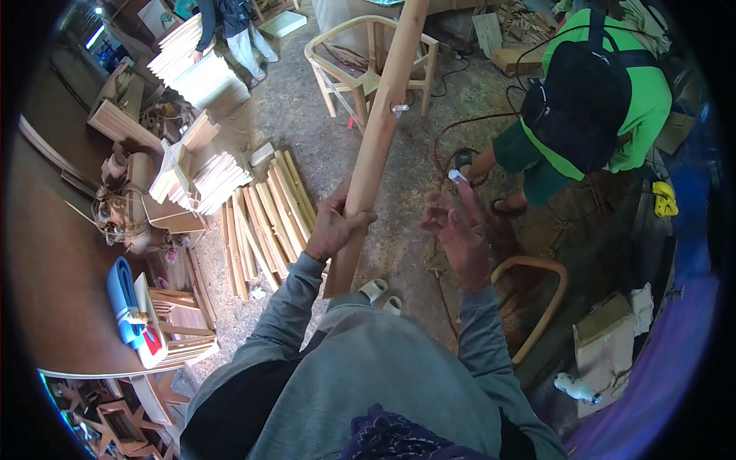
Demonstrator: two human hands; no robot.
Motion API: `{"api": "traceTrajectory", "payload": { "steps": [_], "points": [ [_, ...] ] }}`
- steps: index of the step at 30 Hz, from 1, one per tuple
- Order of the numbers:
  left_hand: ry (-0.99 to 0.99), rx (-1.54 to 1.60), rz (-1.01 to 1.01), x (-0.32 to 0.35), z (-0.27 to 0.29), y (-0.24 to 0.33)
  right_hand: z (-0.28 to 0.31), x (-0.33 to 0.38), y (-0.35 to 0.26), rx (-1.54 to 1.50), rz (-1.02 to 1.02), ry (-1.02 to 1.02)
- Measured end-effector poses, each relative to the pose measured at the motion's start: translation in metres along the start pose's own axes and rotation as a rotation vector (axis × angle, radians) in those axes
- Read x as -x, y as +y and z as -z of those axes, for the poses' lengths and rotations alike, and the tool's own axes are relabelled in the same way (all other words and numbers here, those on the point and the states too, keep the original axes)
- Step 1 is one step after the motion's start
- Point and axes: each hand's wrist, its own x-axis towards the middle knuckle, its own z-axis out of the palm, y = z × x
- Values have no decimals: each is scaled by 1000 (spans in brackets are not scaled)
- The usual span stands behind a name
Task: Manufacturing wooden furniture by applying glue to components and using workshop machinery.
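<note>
Concrete workshop floor, grey, stained and dusted with pale shavings, spreads out beneath everything. At two o'clock a co-worker in a bright green top bends forward. From just off centre towards seven o'clock, a long wooden plank runs up past twelve o'clock and out of view. It looks like solid timber: stiff, fairly heavy, and likely to swing at its far end when gripped this low. Two palms set well apart along its edges should steady it; the smooth, planed-looking face may slide under dusty skin.

Behind it at twelve o'clock stands a bare wooden armchair with a rounded, bow-shaped back rail. At nine o'clock lie straight wooden slats, square-edged and honey-toned, while a bent wooden frame with rounded corners rests at four o'clock.

Nearer centre, the left hand is clamped around the plank's lower part, thumb across its face. Apart from it at three o'clock, the right hand is raised clear of the wood, fingers loosely spread. Smallest is a white piece at its forefinger tip; whether wrapped or held, I cannot tell.
</note>
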Motion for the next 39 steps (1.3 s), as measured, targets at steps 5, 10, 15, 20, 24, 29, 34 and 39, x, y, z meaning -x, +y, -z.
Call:
{"api": "traceTrajectory", "payload": {
  "steps": [5,10,15,20,24,29,34,39],
  "points": [
    [-69,94,89,9,8,6,1,6,-1,13,-11,8],
    [-182,286,217,18,19,-4,11,10,10,15,-58,36],
    [-195,239,121,22,28,-16,2,10,6,31,-68,55],
    [-169,271,139,31,30,-13,8,11,11,39,-96,50],
    [-151,272,154,32,33,-15,6,16,15,27,-110,66],
    [-145,303,200,36,39,-13,2,18,16,6,-125,62],
    [-106,325,148,39,39,-14,0,23,19,17,-122,77],
    [-80,318,172,51,42,-7,-6,26,18,43,-120,35]
  ]
}}
